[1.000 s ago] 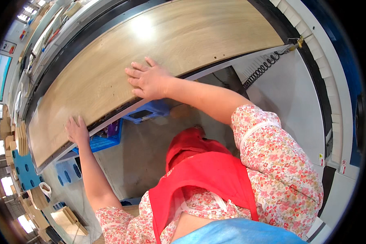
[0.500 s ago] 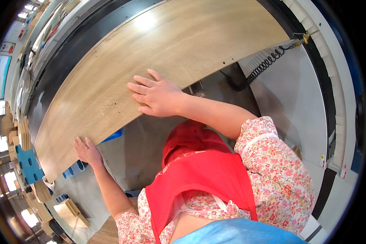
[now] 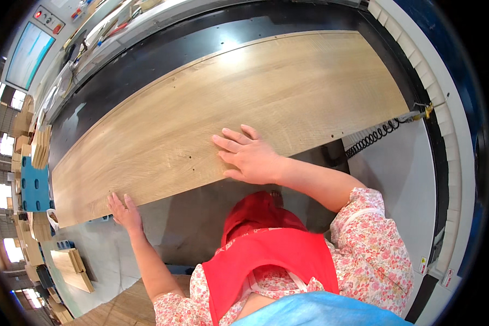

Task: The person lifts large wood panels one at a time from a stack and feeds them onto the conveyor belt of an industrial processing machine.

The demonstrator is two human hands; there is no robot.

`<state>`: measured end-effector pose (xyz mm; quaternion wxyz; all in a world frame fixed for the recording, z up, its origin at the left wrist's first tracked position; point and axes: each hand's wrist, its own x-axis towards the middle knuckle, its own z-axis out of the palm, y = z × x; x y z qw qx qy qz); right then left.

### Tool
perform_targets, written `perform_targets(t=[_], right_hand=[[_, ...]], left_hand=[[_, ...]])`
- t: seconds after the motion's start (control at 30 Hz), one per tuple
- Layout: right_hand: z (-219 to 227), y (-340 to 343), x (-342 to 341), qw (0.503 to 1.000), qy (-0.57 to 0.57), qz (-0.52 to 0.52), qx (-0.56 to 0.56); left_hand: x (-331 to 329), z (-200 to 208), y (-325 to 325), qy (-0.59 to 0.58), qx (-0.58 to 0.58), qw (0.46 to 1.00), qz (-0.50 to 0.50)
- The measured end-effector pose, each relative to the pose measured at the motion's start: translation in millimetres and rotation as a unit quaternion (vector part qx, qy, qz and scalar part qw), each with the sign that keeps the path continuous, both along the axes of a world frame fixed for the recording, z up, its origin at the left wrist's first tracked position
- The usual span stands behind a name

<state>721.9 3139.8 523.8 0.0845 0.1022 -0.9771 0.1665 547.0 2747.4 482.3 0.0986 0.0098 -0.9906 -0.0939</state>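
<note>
A long wood-grain board [image 3: 277, 76] with a few small drilled holes lies in front of me, its near edge overhanging toward my body. My right hand [image 3: 250, 157] rests palm down on it near that edge, its fingers spread. Farther left, my left hand [image 3: 126, 214] touches the board's near edge, fingers stretched out over the top and the thumb side partly hidden. Neither hand grips anything else. Beneath and behind the board is a black machine bed [image 3: 168, 49].
A coiled black air hose [image 3: 372, 138] with a brass-coloured fitting [image 3: 428, 112] hangs by the board's right end. At far left are a screen [image 3: 30, 54] and a blue pallet [image 3: 35, 185]. Stacked boards [image 3: 73, 269] lie on the floor. A white ribbed guard [image 3: 410, 60] runs along the right.
My view has turned, so the board appears lower and more level, with more black bed showing behind it. Both hands stay on the board in much the same places.
</note>
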Motion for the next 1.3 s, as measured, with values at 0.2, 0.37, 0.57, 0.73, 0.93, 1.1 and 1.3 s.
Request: perform_targets(t=[0.2,0.37,0.57,0.73,0.93,1.1,1.3], right_hand=[[-2,15,-77,0.999,-0.026,-0.012,0.036],[4,-15,-171,0.993,-0.047,-0.096,0.047],[-5,-56,-270,0.976,0.023,-0.202,0.074],[-9,-56,-317,0.973,0.062,-0.197,0.106],[-32,-31,-351,0.979,0.155,-0.125,0.039],[-30,-28,-353,0.979,0.150,-0.126,0.053],[-24,-37,-345,0.980,0.140,-0.116,0.076]], left_hand=[[-42,-2,-53,-0.051,-0.020,0.995,0.081],[-81,7,-85,-0.085,-0.028,0.981,0.173],[-91,-23,-86,0.094,-0.094,0.978,0.163],[-68,0,-55,0.137,0.039,0.980,0.136],[-59,6,-50,0.161,0.130,0.972,0.112],[-58,9,-48,0.172,0.170,0.965,0.101],[-56,0,-56,0.222,0.226,0.942,0.112]])
